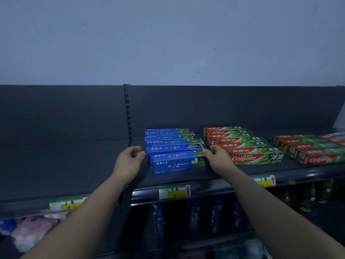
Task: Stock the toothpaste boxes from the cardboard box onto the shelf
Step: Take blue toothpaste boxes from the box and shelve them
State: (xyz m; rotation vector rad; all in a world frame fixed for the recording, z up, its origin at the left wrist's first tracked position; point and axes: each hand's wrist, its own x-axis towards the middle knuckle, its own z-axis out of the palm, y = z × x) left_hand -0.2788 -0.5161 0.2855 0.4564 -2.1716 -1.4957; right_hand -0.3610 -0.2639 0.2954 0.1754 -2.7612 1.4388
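Note:
Several blue toothpaste boxes (173, 146) lie in a row running back on the dark shelf (93, 165). The front blue box (177, 163) sits nearest the edge. My left hand (128, 159) hovers just left of the blue row, fingers loosely curled, holding nothing. My right hand (216, 156) is at the right end of the front blue boxes, its fingertips touching a box end. To the right lie several red and green Colgate boxes (250, 152) and a second such row (313, 152). The cardboard box is out of view.
Price tags (174, 192) hang on the shelf's front rail. Blue bottles (158, 219) stand on the lower shelf, green bottles (306, 200) to the right, pink packs (31, 230) at the lower left. A slotted upright (127, 113) divides the back panel.

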